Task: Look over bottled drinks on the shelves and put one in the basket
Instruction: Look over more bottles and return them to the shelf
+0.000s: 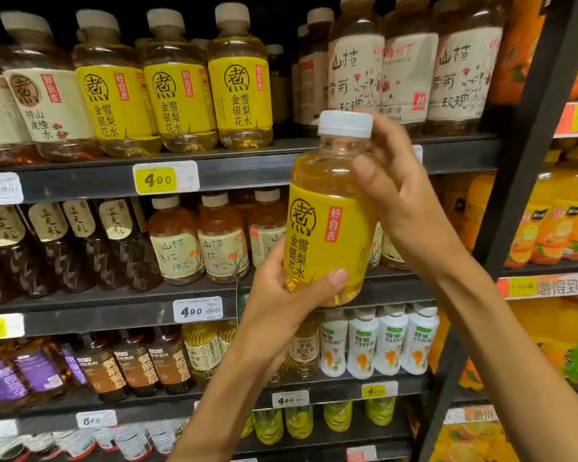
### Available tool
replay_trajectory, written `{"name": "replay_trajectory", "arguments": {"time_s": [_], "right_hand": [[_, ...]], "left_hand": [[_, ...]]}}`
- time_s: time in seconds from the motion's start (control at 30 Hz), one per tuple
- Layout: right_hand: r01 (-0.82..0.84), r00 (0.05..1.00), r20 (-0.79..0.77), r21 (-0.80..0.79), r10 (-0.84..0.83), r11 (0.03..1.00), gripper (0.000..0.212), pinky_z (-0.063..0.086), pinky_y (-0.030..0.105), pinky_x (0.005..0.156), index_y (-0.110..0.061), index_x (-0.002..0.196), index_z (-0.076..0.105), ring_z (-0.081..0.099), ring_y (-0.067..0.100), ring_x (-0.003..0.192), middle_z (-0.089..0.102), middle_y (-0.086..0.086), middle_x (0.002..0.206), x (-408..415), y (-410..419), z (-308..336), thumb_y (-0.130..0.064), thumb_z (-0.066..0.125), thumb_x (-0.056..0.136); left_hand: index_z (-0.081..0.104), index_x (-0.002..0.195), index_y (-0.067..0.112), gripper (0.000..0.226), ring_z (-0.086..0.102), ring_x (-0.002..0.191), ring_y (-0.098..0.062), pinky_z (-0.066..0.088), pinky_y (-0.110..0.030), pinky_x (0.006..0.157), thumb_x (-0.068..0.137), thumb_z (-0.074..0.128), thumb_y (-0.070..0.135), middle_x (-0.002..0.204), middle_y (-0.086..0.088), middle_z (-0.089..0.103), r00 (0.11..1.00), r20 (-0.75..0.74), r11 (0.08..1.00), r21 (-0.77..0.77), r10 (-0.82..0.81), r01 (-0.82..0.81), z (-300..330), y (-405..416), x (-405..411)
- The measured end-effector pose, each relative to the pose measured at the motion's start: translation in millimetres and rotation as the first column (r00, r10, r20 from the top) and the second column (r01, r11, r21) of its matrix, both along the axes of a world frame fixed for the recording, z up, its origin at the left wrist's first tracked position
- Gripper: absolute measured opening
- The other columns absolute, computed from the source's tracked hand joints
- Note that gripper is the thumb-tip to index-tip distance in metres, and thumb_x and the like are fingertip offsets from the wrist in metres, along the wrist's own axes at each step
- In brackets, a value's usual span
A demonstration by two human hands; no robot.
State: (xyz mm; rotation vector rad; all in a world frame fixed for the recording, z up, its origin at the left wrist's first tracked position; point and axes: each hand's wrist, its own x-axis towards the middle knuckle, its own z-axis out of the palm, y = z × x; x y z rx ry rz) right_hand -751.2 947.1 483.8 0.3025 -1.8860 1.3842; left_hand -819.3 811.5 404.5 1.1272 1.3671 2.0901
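Note:
A yellow-labelled bottle of pale golden drink with a white cap is held upright in front of the shelves, label facing me. My left hand cups its base, thumb across the lower front. My right hand wraps the bottle's right side and neck, fingers near the cap. Three matching yellow bottles stand on the top shelf to the left. No basket is in view.
Dark metal shelves carry rows of tea and juice bottles with price tags. White bottles stand on a lower shelf. A dark upright post separates a rack of orange juice bottles at the right.

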Motion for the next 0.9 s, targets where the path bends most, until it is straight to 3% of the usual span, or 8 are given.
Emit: {"name": "replay_trajectory", "arguments": {"time_s": [0.07,0.17,0.27,0.37,0.5,0.63,0.73,0.9], "right_hand": [[-0.044,0.999,0.035,0.053,0.042,0.998,0.084,0.047,0.018,0.089,-0.012,0.134,0.04,0.06,0.006,0.112,0.061,-0.003,0.122,3,-1,-5,-0.057,0.068,0.069],[-0.084,0.996,0.006,0.042,0.084,0.996,0.063,0.049,0.016,0.084,-0.02,0.125,0.047,0.064,0.003,0.105,0.068,-0.014,0.11,5,2,-10,-0.027,0.079,0.071],[-0.059,0.997,-0.051,0.101,0.064,0.993,0.064,0.048,0.019,0.087,-0.018,0.125,0.048,0.061,0.004,0.108,0.063,-0.009,0.113,4,4,-13,-0.014,0.079,0.069],[-0.003,0.993,-0.118,0.143,0.02,0.99,0.067,0.047,0.019,0.09,-0.02,0.124,0.046,0.057,0.004,0.111,0.056,-0.007,0.118,3,0,-17,-0.021,0.08,0.067],[0.057,0.98,-0.197,0.153,-0.026,0.987,0.074,0.045,0.02,0.092,-0.02,0.124,0.045,0.055,0.006,0.113,0.053,-0.008,0.118,0,-8,-23,-0.021,0.085,0.062],[-0.045,0.979,-0.197,0.046,0.053,0.998,0.076,0.047,0.022,0.092,-0.024,0.124,0.045,0.057,0.007,0.112,0.056,-0.009,0.118,-3,-8,-19,-0.034,0.084,0.059],[-0.209,0.966,-0.154,-0.01,0.205,0.978,0.075,0.047,0.028,0.094,-0.016,0.128,0.043,0.056,0.011,0.114,0.057,-0.005,0.12,-4,4,-6,-0.046,0.079,0.069],[-0.306,0.951,0.013,-0.072,0.308,0.949,0.094,0.05,0.039,0.096,-0.01,0.133,0.044,0.059,0.024,0.117,0.064,0.005,0.125,-11,15,3,-0.059,0.08,0.061]], "left_hand": [[0.055,0.124,0.026,0.064,0.068,0.105,-0.018,0.054,-0.023,0.082,0.065,0.081,0.025,0.114,-0.001,0.071,0.998,-0.053,0.999,0.022,0.042,-0.041,-2,3,-5],[0.05,0.13,0.033,0.072,0.065,0.111,-0.016,0.053,-0.025,0.086,0.066,0.082,0.02,0.122,0.0,0.067,0.984,-0.157,0.997,0.016,0.082,-0.08,-2,7,-13],[0.048,0.13,0.035,0.077,0.059,0.119,-0.012,0.05,-0.02,0.089,0.062,0.083,0.022,0.133,-0.002,0.057,0.958,-0.242,0.988,0.007,0.154,-0.157,-1,12,-18],[0.039,0.141,0.029,0.086,0.052,0.126,-0.006,0.045,-0.015,0.094,0.067,0.082,0.021,0.139,0.007,0.052,0.93,-0.301,0.975,0.005,0.212,-0.221,-4,14,-20],[0.022,0.144,0.034,0.1,0.043,0.125,0.008,0.037,-0.002,0.093,0.065,0.084,0.036,0.14,0.013,0.044,0.8,-0.487,0.906,-0.039,0.35,-0.421,-7,20,-13],[0.031,0.134,0.039,0.093,0.053,0.119,-0.001,0.048,-0.016,0.092,0.059,0.086,0.036,0.13,0.011,0.052,0.789,-0.441,0.887,0.038,0.428,-0.46,6,22,-13],[0.039,0.133,0.035,0.086,0.056,0.116,-0.004,0.049,-0.015,0.089,0.062,0.087,0.035,0.125,0.015,0.058,0.813,-0.487,0.935,0.018,0.318,-0.354,21,13,-21],[0.057,0.105,0.057,0.062,0.066,0.101,0.0,0.052,-0.011,0.076,0.058,0.085,0.028,0.11,0.022,0.068,0.921,-0.389,0.985,-0.144,0.032,-0.096,17,8,-22]]}}
